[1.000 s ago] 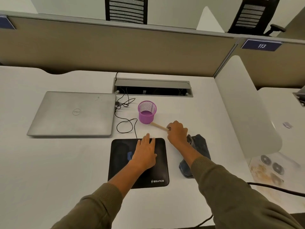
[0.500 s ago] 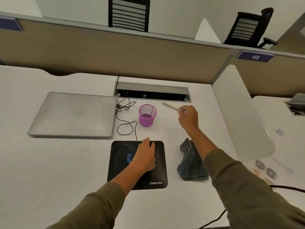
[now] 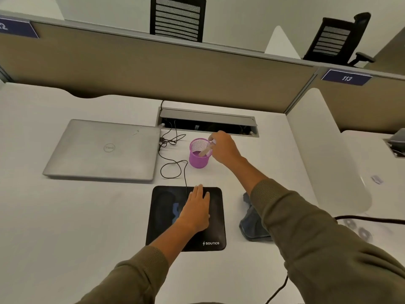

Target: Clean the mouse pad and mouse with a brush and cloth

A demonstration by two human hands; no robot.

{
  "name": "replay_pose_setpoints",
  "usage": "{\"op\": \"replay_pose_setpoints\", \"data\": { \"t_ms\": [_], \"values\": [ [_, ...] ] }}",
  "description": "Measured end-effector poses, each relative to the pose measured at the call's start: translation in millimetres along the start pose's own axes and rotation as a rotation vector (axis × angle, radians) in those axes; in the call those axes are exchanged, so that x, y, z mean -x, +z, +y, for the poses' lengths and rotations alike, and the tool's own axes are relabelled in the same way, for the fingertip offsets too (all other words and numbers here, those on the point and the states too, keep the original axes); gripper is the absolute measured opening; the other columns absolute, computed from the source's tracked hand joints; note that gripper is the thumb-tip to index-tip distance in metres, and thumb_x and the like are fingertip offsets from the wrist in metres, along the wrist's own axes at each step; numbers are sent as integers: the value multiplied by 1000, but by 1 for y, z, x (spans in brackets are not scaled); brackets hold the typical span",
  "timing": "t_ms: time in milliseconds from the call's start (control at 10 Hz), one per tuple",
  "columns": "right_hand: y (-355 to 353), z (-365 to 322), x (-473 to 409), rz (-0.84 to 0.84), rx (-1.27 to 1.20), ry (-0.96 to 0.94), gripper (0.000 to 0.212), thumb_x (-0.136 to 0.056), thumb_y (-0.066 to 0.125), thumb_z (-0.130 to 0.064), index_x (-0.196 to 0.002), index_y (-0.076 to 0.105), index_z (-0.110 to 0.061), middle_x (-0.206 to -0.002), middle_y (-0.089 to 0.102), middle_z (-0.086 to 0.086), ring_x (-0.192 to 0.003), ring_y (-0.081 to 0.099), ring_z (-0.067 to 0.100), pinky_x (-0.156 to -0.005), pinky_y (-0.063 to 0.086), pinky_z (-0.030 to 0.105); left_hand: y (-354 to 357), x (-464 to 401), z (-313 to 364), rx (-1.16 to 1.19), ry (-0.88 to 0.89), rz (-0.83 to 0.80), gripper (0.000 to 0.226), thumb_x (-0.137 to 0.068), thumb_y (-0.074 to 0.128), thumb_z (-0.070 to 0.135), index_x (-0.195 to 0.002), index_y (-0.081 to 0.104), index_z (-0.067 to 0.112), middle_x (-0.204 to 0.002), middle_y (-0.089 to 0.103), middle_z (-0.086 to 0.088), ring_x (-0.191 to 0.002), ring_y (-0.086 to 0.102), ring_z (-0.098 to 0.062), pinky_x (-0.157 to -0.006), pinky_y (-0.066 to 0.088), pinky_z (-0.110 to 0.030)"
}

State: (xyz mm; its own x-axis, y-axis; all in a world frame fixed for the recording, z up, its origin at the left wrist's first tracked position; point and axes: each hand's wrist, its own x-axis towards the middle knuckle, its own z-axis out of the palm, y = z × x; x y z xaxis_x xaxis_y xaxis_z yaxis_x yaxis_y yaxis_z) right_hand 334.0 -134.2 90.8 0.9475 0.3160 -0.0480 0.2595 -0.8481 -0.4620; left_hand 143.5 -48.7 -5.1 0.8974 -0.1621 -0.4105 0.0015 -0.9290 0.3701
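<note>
- Brush [image 3: 207,150] pinched in right hand [image 3: 223,149], tip inside purple cup [image 3: 199,155] — nudged, light cup may tip.
- Left hand [image 3: 196,210] flat, fingers straight, covering mouse on mouse pad [image 3: 215,229] — holding nothing.

Even, soft overhead light; faint shadows. Wide-angle bowing at edges. Right hand [image 3: 223,148] slightly blurred, possibly motion. No harsh glare.

At frame centre the left hand [image 3: 195,210] lay flat on the black mouse pad [image 3: 215,227]. Above it, the right hand [image 3: 223,149] held a wooden brush [image 3: 206,150] inside the purple mesh cup [image 3: 199,157]. A dark cloth [image 3: 252,224] sat right of the pad.
</note>
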Motion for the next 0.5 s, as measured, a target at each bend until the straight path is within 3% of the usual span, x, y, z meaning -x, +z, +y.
{"op": "replay_pose_setpoints", "data": {
  "t_ms": [100, 200, 300, 400, 500],
  "values": [
    [8, -5, -3, -17, -31, 38, 34, -90, 79, -6, -123, 71, -5, -118, 70, 14, -104, 68, 28, -89, 61, 40, -1, 2, 1, -12, 1, -4, 85, -103, 65, 35, -168, 13, 15, -175, -6, -12, -162, -3, -35, -131, 13, -50],
    [11, -7, -5, -36, -54, 41, 39, -86, 82, -4, -123, 70, -3, -119, 69, 17, -107, 68, 32, -92, 61, 46, 2, 0, 1, -22, 7, -3, 85, -103, 65, 36, -167, 13, 15, -175, -5, -13, -162, -2, -36, -131, 14, -52],
    [11, -11, -5, -17, -81, 53, 50, -83, 86, -5, -129, 65, -4, -124, 67, 17, -109, 67, 32, -91, 62, 47, 1, 1, 2, 20, 0, -11, 83, -103, 65, 33, -167, 15, 16, -175, -4, -12, -162, -1, -36, -131, 15, -52],
    [7, -14, -3, 11, -84, 65, 48, -87, 81, -2, -131, 61, -6, -126, 65, 15, -111, 66, 32, -90, 62, 42, -4, 4, 3, 111, 6, -1, 81, -104, 64, 31, -167, 16, 17, -176, -2, -8, -162, 0, -35, -130, 18, -52],
    [6, -12, -2, 50, -141, 100, 70, -89, 79, 1, -151, 49, -12, -149, 53, 13, -134, 56, 33, -102, 55, 40, -12, 7, 6, 207, 36, 65, 76, -105, 63, 29, -167, 21, 19, -176, 4, -2, -163, 6, -28, -129, 24, -48]
  ]
}}
